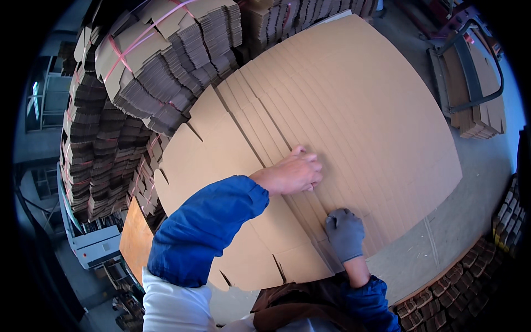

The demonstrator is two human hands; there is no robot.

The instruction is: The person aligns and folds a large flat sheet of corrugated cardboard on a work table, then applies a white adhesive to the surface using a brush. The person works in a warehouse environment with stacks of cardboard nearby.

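A broad fan of overlapping brown cardboard sheets (376, 110) spreads in front of me, their edges stepped one behind another. Slotted flaps line the left side of the nearest cardboard sheet (215, 160). My bare left hand (296, 170) reaches across the middle, its fingers curled down at the stepped edges. Closer to my body, my right hand (345, 235) wears a grey glove and is closed at the near end of those same edges. The fingertips of both hands are partly hidden. Blue sleeve covers show on both arms.
Tall stacks of flat cardboard (171, 61) tied with pink straps stand at the left and back. A trolley (470, 72) with a dark handle carries more cardboard at the far right. Dark bundles (448, 299) lie at the lower right. A wooden board (135, 238) is at the left.
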